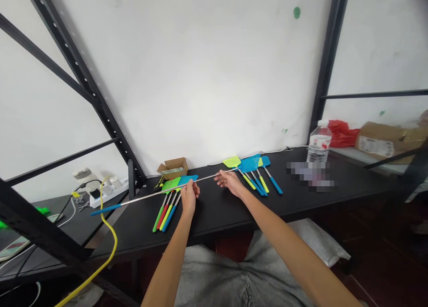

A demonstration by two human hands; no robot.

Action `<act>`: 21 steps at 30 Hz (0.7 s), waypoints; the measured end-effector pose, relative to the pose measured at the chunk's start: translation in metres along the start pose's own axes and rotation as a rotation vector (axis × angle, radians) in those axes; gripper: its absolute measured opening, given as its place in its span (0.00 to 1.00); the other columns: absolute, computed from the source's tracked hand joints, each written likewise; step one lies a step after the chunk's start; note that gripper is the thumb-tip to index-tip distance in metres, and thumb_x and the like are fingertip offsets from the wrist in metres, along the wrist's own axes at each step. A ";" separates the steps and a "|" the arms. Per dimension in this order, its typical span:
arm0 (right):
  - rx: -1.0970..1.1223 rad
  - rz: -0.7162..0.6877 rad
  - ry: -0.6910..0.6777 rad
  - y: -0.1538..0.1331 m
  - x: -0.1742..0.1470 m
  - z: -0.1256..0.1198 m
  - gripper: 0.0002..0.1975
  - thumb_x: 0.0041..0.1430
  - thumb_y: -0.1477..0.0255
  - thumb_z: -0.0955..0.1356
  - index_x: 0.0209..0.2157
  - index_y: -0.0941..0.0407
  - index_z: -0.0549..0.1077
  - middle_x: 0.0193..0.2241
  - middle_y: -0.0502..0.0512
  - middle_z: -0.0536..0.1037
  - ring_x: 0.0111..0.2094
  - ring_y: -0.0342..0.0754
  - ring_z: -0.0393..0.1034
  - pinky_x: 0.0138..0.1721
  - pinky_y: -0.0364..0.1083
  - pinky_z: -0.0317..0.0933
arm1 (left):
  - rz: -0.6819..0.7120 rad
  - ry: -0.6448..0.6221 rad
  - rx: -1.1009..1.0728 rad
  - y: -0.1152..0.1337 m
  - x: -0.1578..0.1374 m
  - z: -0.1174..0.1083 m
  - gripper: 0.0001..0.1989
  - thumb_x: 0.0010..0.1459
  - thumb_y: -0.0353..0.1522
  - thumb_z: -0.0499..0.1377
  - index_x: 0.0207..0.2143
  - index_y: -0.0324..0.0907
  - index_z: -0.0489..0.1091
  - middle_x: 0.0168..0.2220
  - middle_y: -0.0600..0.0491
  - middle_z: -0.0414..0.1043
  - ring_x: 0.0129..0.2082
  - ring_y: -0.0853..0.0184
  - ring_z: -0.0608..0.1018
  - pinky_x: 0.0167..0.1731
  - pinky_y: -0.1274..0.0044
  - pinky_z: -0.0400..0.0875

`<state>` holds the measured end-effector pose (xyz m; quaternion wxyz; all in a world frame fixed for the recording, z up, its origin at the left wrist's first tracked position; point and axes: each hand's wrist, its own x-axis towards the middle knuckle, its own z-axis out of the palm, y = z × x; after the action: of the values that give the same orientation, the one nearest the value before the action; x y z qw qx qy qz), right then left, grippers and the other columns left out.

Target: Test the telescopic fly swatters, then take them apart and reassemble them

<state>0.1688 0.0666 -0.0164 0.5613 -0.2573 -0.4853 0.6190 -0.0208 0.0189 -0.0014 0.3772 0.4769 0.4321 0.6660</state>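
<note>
Stretched out across both hands is a telescopic fly swatter (143,196), its blue handle pointing left and its metal rod drawn long. My left hand (189,194) pinches the rod near its middle. Farther right, my right hand (230,182) has thumb and fingers on the thin end of the rod, close to a blue swatter head (250,163). Below and left of my left hand lie several shortened fly swatters (166,211) with green, red, yellow and blue handles. Beyond my right hand rest several more swatters (262,180) with yellow and blue handles, their heads overlapping.
An open cardboard box (174,166) stands against the wall. On the right are a water bottle (320,142), a blurred patch, a red bag (343,134) and a carton (384,137). A yellow cable (115,240), power strip (110,192) and black metal frame (100,102) are on the left.
</note>
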 end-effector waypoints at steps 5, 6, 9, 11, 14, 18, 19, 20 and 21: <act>0.023 -0.010 0.008 -0.002 0.000 0.000 0.21 0.55 0.53 0.69 0.33 0.58 0.78 0.31 0.59 0.81 0.25 0.43 0.72 0.25 0.41 0.61 | 0.007 -0.002 0.004 0.001 0.000 0.001 0.15 0.54 0.41 0.54 0.21 0.41 0.62 0.14 0.57 0.64 0.13 0.75 0.61 0.13 0.83 0.51; 0.026 -0.012 0.008 -0.001 0.000 0.000 0.21 0.54 0.53 0.69 0.33 0.58 0.78 0.31 0.59 0.80 0.25 0.43 0.72 0.26 0.41 0.61 | 0.008 -0.001 0.004 0.002 0.000 0.002 0.15 0.54 0.41 0.54 0.20 0.41 0.62 0.14 0.57 0.64 0.12 0.75 0.61 0.13 0.83 0.51; 0.039 -0.014 0.002 0.000 0.001 -0.001 0.21 0.54 0.53 0.70 0.32 0.58 0.78 0.31 0.59 0.80 0.26 0.44 0.72 0.26 0.41 0.61 | 0.010 0.005 0.007 0.002 0.000 0.002 0.14 0.52 0.40 0.55 0.20 0.41 0.62 0.14 0.57 0.63 0.12 0.75 0.61 0.13 0.82 0.51; 0.069 -0.015 0.022 0.000 0.002 -0.003 0.21 0.53 0.53 0.70 0.32 0.58 0.77 0.30 0.59 0.80 0.26 0.44 0.72 0.26 0.42 0.61 | 0.005 0.003 0.009 0.001 0.001 0.001 0.14 0.52 0.40 0.55 0.20 0.41 0.62 0.14 0.57 0.63 0.12 0.75 0.61 0.13 0.82 0.51; 0.158 -0.038 0.147 0.000 0.004 -0.007 0.20 0.51 0.53 0.71 0.30 0.57 0.76 0.26 0.56 0.79 0.24 0.44 0.70 0.25 0.42 0.60 | -0.018 0.057 -0.035 -0.001 0.003 -0.001 0.14 0.52 0.41 0.54 0.20 0.41 0.61 0.14 0.57 0.62 0.12 0.75 0.61 0.12 0.82 0.52; 0.244 -0.085 0.278 -0.002 0.007 -0.012 0.19 0.51 0.52 0.70 0.28 0.55 0.74 0.21 0.52 0.75 0.22 0.43 0.67 0.23 0.42 0.58 | -0.019 0.140 -0.094 -0.004 0.007 -0.003 0.15 0.54 0.42 0.53 0.21 0.42 0.60 0.13 0.58 0.60 0.12 0.74 0.62 0.12 0.83 0.52; 0.247 -0.087 0.278 -0.003 0.007 -0.013 0.20 0.51 0.51 0.70 0.27 0.55 0.73 0.21 0.52 0.74 0.21 0.43 0.67 0.22 0.42 0.58 | -0.015 0.144 -0.097 -0.004 0.008 -0.003 0.15 0.54 0.42 0.53 0.21 0.43 0.59 0.13 0.58 0.60 0.12 0.74 0.62 0.12 0.83 0.52; 0.244 -0.087 0.271 -0.003 0.007 -0.012 0.20 0.51 0.51 0.70 0.28 0.55 0.73 0.21 0.52 0.74 0.21 0.43 0.67 0.22 0.42 0.57 | -0.013 0.147 -0.099 -0.004 0.008 -0.003 0.16 0.55 0.43 0.52 0.21 0.43 0.59 0.13 0.59 0.60 0.12 0.74 0.62 0.11 0.83 0.52; 0.233 -0.086 0.262 -0.004 0.007 -0.012 0.20 0.51 0.51 0.70 0.28 0.55 0.73 0.21 0.52 0.74 0.21 0.43 0.67 0.22 0.42 0.57 | -0.012 0.148 -0.100 -0.004 0.007 -0.003 0.16 0.55 0.43 0.52 0.21 0.43 0.59 0.13 0.58 0.60 0.12 0.74 0.62 0.11 0.83 0.52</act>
<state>0.1790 0.0763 -0.0163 0.6717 -0.2480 -0.3433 0.6078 -0.0251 0.0263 -0.0033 0.3715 0.4045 0.4278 0.7179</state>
